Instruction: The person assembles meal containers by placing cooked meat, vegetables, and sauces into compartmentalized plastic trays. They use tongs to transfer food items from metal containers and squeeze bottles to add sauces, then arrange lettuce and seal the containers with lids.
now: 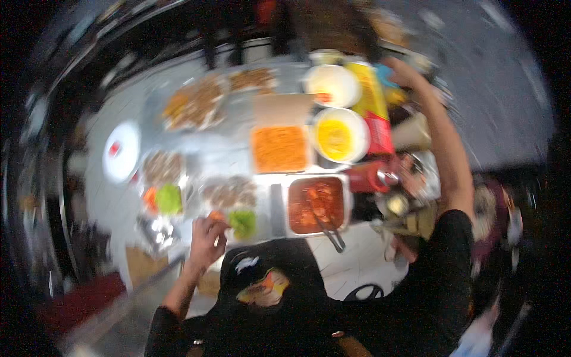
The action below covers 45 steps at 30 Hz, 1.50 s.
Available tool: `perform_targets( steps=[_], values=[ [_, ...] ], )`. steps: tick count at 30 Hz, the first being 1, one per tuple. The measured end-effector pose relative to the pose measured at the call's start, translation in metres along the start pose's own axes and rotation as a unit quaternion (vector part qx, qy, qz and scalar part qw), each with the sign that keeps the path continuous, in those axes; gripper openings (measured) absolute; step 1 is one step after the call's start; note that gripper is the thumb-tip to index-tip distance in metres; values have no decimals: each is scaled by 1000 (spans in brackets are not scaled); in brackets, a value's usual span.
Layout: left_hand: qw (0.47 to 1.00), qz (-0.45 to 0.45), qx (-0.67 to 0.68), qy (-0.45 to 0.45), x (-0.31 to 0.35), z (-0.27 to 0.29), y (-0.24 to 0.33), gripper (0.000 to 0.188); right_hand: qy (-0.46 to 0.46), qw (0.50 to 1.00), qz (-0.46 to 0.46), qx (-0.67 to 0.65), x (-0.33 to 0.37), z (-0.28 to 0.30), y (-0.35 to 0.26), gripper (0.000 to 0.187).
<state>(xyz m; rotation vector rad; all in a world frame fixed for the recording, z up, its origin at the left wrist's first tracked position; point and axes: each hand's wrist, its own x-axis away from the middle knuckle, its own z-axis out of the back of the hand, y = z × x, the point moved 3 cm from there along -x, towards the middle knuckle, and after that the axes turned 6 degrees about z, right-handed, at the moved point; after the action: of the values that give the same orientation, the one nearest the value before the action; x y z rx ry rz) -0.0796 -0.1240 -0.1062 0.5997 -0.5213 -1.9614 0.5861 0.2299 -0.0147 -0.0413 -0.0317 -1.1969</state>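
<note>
Everything is smeared by motion. My left hand [208, 237] is at the table's near edge, its fingers curled in beside orange slices [216, 216] and a green leaf [242, 224]. What its fingers hold, if anything, is hidden. My right arm stretches to the far right, where my right hand [402, 72] is at a blue object [384, 74]; its fingers are too blurred to read. Beyond the leaf lies a clear pack of pale brown pieces [229, 193]. A pan of red sauced food [303, 221] has dark-handled tongs [331, 231] resting in it.
An orange shredded food [279, 149] fills a box near the middle. White bowls [361, 128] stand beside a yellow-and-red package [370, 89] and a red bottle [370, 177]. Bagged brown food [199, 102] lies far left, near a white plate [122, 162]. Another filled clear pack [163, 169] sits left.
</note>
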Motion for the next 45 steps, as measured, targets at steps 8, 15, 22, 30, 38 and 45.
perform_targets(
  steps=[8,15,22,30,38,45],
  values=[
    [919,294,-241,102,106,114,92,29,-281,941,-104,156,-119,-158,44,141],
    [945,226,-188,144,103,62,60,26,-58,933,38,354,-106,-103,140,122],
    [965,132,-118,194,32,79,57,34,-105,935,-104,321,-95,-26,70,140],
    [859,63,492,128,-183,25,90,81,58,951,259,160,-2,180,-331,100],
    [622,205,747,-116,-65,16,51,111,30,957,207,-202,94,107,-575,116],
    [828,165,534,44,6,47,-62,103,50,636,-160,-753,83,-71,-632,87]
  ],
)
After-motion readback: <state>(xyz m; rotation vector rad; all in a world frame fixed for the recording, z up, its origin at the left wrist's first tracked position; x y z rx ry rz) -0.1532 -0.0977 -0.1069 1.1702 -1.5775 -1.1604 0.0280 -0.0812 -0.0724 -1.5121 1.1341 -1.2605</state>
